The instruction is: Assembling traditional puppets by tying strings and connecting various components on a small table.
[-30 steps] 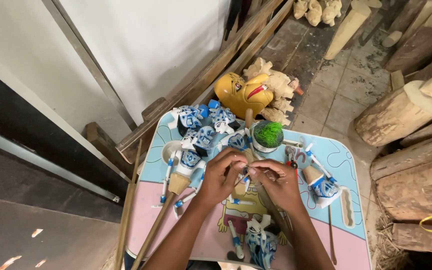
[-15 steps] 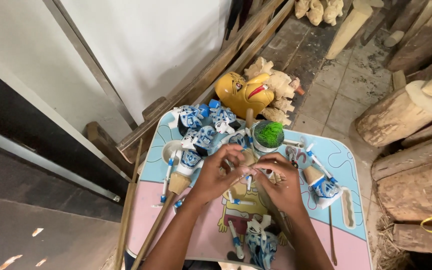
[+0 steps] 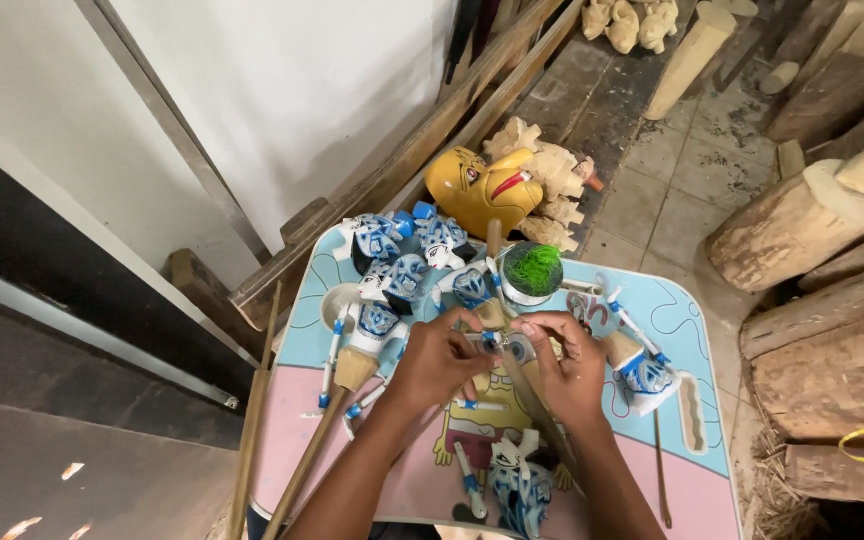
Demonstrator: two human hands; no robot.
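Along the left edge of the small pink-and-blue cartoon-printed folding table (image 3: 697,330) lie long bamboo rods (image 3: 297,480), one ending in a tan wooden puppet handle (image 3: 355,368). Behind them sits a cluster of blue-and-white painted wooden puppet heads (image 3: 402,255), packed close and touching one another.

At the table's centre, the left hand (image 3: 439,360) curls around and pinches a small blue-and-white puppet piece (image 3: 492,342), fingertips pressed together on it. Just beside it, the right hand (image 3: 567,365) pinches the same piece from the other side, so it sits between both hands, above the tabletop. A slim stick runs down from the piece towards the person.

Just behind the hands stands a small cup of green thread-like fibre (image 3: 533,272), and beyond it, off the table, a yellow carved mask with red lips (image 3: 480,190). In my judgement a sideways slip of either wrist could tip the cup or scatter the crowded heads, since everything lies near. The small piece could also drop among the loose blue-and-white jointed puppet arms (image 3: 642,365) on the right.

No packages, labels or signs show; the only printed surface is the tabletop's cartoon picture. Rough cut logs (image 3: 802,230) are stacked at far right.
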